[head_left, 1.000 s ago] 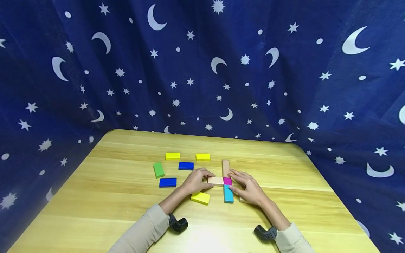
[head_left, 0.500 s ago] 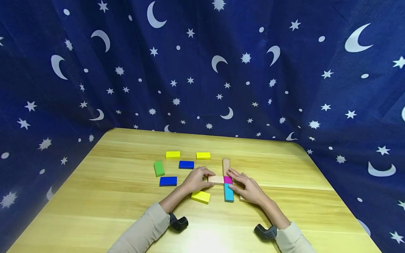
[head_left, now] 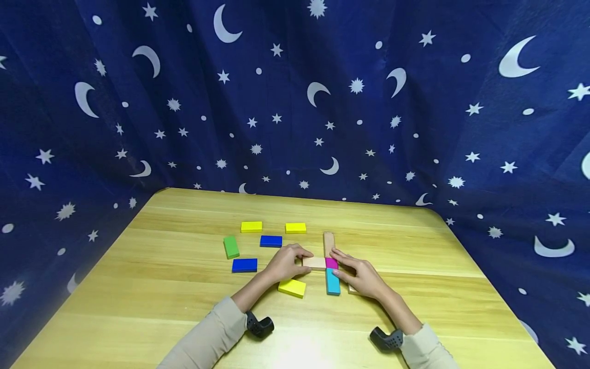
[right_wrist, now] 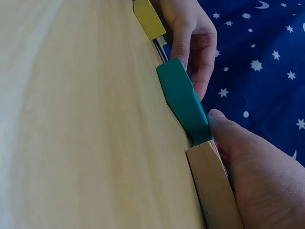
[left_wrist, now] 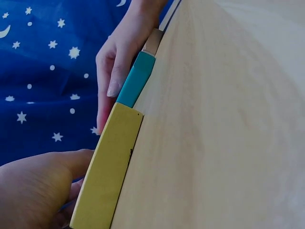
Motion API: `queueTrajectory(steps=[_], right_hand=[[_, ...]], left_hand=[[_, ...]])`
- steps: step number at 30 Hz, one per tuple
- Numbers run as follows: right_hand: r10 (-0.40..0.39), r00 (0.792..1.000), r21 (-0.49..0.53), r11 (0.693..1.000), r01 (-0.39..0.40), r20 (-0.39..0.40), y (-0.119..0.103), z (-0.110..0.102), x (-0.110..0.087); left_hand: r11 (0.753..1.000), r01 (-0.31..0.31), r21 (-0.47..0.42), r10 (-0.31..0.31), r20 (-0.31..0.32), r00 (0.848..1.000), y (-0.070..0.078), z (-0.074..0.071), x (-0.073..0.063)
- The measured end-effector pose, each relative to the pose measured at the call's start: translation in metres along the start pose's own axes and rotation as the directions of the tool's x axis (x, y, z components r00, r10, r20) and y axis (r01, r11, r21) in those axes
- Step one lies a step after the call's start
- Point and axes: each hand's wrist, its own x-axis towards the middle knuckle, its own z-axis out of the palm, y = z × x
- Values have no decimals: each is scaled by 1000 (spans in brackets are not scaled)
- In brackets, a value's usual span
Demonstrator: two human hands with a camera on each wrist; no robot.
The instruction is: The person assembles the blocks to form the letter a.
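My left hand pinches a bare wood block between thumb and fingers, its right end touching a column of blocks. That column runs away from me: a cyan block nearest, a magenta block in the middle, a bare wood block at the far end. Across the column lies my right hand, fingers extended. Its thumb touches the cyan block; its fingertips rest by the magenta block and the far wood piece. Another wood piece is mostly hidden under the right palm.
A yellow block lies just below my left hand. Left of the hands are a green block and blue blocks. Further back sit two yellow blocks. A starry blue curtain hangs behind the wooden table.
The right hand's fingers have drawn closer together at the column. My left hand and the blocks look unmoved.
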Motion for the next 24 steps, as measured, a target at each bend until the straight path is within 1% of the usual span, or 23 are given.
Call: queueTrajectory(steps=[9, 18, 24], right_hand=[[2, 1000, 8, 1000, -2, -10, 2, 1, -1], [5, 1000, -14, 1000, -5, 19, 1, 1, 0], [3, 1000, -10, 1000, -3, 16, 2, 1, 0]], left_hand=[[1000, -14, -5, 14, 2, 1000, 1, 0, -1], [1000, 0, -6, 0, 1, 1000, 2, 0, -2], [1000, 3, 13, -3, -4, 1000, 1, 2, -2]])
